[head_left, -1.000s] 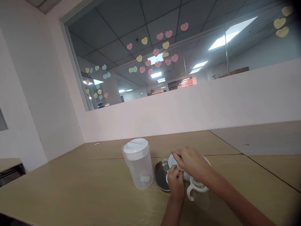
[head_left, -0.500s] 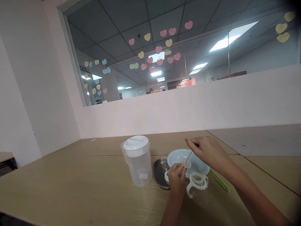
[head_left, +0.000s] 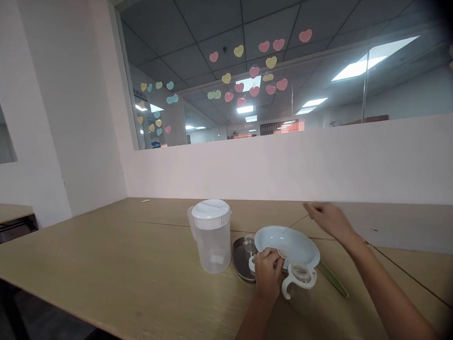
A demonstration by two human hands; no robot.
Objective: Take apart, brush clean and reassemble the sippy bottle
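Note:
My left hand point(head_left: 267, 270) is closed on a small translucent round piece point(head_left: 282, 253) at the near rim of the pale blue bowl point(head_left: 305, 244); fingers hide most of it. Up to the right, my right hand point(head_left: 331, 219) pinches a thin wire-like stick point(head_left: 297, 221), whose free end hangs over the bowl, apart from the round piece. Just right of my left hand stands a clear bottle with a white two-handled collar point(head_left: 300, 276), its mouth uncovered. A white ring point(head_left: 252, 263) and a clear dome cap point(head_left: 249, 244) sit on the dark metal tray point(head_left: 239, 268).
A lidded translucent pitcher point(head_left: 214, 240) stands left of the tray. Right of the bowl lies a green long-handled tool point(head_left: 335, 280). The wooden table point(head_left: 122, 273) meets a white wall point(head_left: 193, 173) with a window above. Another table point(head_left: 10, 212) is at far left.
My right hand has drawn the thin stick up and right, out of the round piece. My left hand keeps hold of that piece, lower now. The camera view has turned slightly left.

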